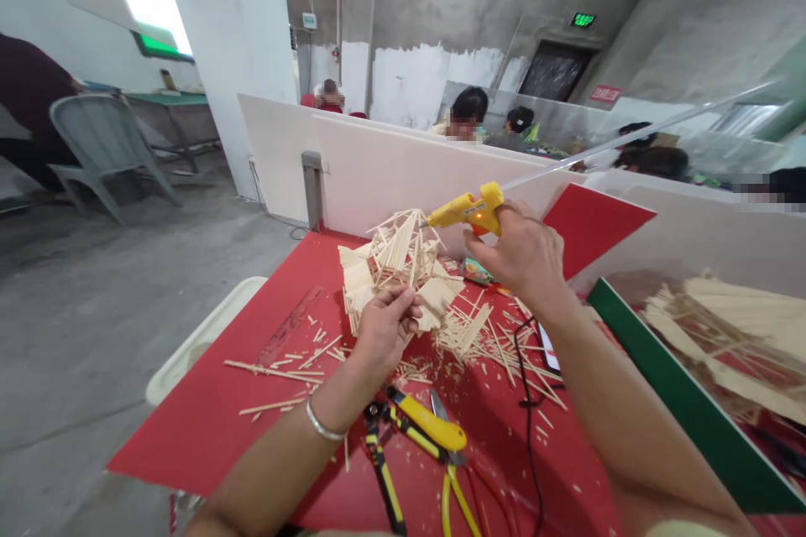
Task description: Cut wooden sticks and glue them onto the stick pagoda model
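My left hand [384, 327] is closed on the lower edge of a small structure of thin wooden sticks [394, 264], steadying it on the red table [207, 419]. My right hand [520, 256] grips a yellow glue gun [469, 211], whose nozzle touches the upper right of the stick structure. A long clear glue stick [630, 134] juts from the gun's back toward the upper right. The gun's black cord [525, 403] trails down over the table. A metal bracelet sits on my left wrist.
Loose sticks [491, 344] lie scattered across the table. Yellow-handled pliers [416, 428], a cutter and a ruler [290, 325] lie near me. A green-edged tray of sticks [724, 336] stands at right. White partitions [378, 168] with other people behind them are ahead; a grey chair [104, 143] stands far left.
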Tool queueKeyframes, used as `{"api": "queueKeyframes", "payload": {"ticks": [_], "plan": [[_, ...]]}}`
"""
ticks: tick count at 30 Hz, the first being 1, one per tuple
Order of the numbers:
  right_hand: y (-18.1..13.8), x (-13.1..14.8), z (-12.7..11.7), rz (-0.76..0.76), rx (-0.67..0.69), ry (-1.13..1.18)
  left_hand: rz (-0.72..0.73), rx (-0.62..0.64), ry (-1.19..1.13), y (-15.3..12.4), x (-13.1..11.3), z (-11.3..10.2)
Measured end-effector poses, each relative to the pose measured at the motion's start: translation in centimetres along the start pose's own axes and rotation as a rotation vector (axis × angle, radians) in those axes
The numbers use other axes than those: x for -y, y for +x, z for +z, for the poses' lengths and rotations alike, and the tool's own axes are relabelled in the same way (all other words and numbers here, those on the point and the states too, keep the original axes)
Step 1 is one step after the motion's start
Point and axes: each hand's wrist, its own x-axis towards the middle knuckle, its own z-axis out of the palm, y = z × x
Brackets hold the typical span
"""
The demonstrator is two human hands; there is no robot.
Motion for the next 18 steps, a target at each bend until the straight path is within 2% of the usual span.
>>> {"api": "queueKeyframes", "payload": {"ticks": [11, 15, 18], "plan": [[0.4, -0.3, 0.9, 0.000, 0.088, -0.081, 0.059, -0.064, -0.025, 0.8, 0.5, 0.3], [0.8, -0.7, 1.2, 0.015, 0.042, -0.095, 0.063, -0.065, -0.025, 1.0, 0.6, 0.5], [1.2, -0.8, 1.1, -0.014, 0.058, -0.096, 0.064, -0.075, -0.022, 1.1, 0.5, 0.7]]}}
